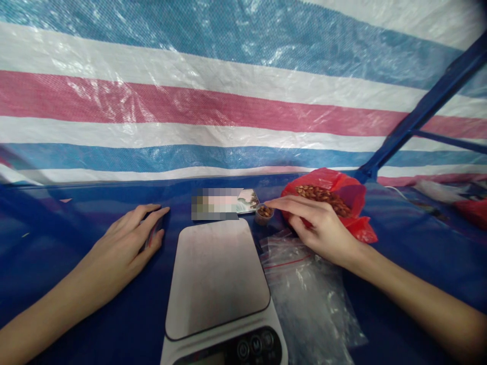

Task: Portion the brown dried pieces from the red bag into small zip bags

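My left hand (131, 235) rests on the blue surface, left of a kitchen scale (218, 276), with thumb and fingers apart. A shiny bit of clear plastic with a reddish tint (154, 234) shows between its thumb and forefinger; whether it is gripped is unclear. To the right, my right hand (317, 225) reaches its forefinger to the rim of a small clear cup (264, 217) with brown pieces inside. Its thumb points down, away from the cup. Behind that hand sits an open red plastic bag (317, 178) full of brown nut-like pieces (323, 195).
A phone (249, 197), partly blurred out, lies behind the scale. Clear zip bags (308, 294) lie right of the scale. A striped tarp (190, 106) hangs at the back, with a blue metal frame (422, 111) on the right. More plastic (441, 192) lies far right.
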### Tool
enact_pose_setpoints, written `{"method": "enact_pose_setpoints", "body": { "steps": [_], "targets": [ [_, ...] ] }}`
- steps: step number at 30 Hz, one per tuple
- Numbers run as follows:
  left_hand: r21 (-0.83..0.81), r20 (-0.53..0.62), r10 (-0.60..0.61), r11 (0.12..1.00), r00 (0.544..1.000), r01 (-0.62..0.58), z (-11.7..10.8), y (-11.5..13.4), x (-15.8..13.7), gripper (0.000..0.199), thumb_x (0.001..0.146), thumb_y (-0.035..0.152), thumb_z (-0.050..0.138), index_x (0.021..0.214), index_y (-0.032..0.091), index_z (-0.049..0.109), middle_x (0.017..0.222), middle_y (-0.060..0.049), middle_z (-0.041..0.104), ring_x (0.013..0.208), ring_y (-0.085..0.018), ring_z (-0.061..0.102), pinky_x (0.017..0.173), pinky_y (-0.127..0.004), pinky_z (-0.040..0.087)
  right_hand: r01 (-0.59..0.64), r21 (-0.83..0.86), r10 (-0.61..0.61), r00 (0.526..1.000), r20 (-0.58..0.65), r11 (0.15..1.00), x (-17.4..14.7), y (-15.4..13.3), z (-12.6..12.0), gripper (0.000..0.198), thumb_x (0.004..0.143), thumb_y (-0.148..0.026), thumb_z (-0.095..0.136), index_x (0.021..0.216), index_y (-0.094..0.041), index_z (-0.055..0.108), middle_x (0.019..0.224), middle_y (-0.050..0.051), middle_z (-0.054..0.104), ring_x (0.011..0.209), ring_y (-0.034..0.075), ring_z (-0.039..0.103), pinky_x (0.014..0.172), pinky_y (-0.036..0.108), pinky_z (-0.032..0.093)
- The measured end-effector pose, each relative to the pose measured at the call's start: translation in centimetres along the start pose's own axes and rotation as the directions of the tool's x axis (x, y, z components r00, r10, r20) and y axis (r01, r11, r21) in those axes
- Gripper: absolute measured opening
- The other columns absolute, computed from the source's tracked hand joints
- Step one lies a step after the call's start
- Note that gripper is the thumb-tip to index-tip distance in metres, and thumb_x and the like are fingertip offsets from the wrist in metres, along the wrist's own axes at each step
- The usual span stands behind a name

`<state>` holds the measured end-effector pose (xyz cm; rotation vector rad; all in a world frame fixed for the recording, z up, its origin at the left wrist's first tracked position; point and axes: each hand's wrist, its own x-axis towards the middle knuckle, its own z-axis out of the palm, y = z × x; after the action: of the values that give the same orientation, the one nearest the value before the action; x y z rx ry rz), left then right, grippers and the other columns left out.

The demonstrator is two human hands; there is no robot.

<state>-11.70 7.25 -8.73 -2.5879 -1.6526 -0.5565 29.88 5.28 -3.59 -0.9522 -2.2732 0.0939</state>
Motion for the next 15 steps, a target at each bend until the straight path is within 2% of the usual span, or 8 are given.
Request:
{"method": "enact_pose_setpoints", "body": {
  "steps": [6,10,15],
  "targets": [
    [-0.011,0.012,-0.002,1.0,1.0,0.002,-0.44,0.28,0.05,0.054,0.105,0.049,0.039,0.148,0.023,0.057,0.143,-0.016,0.064,0.131,-0.038,0.063,0.114,-0.059,0.052,-0.002,-0.017,0.001,0.998,-0.068,1.0,0.0,0.01,-0.31,0.057,0.093,0.001,0.044,0.133,-0.027,0.073,0.125,0.003,0.08,0.115,0.022,0.076,0.105,0.038,0.059],
    [-0.022,0.035,-0.02,1.0,0.999,0.021,-0.8,0.7,0.31,0.056,0.104,0.049,0.04,0.147,0.019,0.059,0.142,-0.017,0.064,0.131,-0.039,0.063,0.115,-0.06,0.051,-0.008,-0.023,0.007,0.998,-0.064,1.0,0.03,0.06,-0.28,0.058,0.093,0.001,0.043,0.135,-0.027,0.073,0.125,0.003,0.08,0.113,0.022,0.077,0.102,0.038,0.061],
    [-0.024,0.049,-0.036,0.999,0.998,0.037,-0.91,0.86,0.5,0.06,0.102,0.053,0.036,0.146,0.019,0.06,0.142,-0.018,0.064,0.131,-0.039,0.063,0.115,-0.06,0.051,-0.008,-0.033,0.007,1.0,-0.031,0.999,0.0,0.16,-0.22,0.062,0.092,0.001,0.044,0.139,-0.028,0.071,0.13,0.003,0.079,0.121,0.022,0.075,0.108,0.041,0.06]
  ]
}}
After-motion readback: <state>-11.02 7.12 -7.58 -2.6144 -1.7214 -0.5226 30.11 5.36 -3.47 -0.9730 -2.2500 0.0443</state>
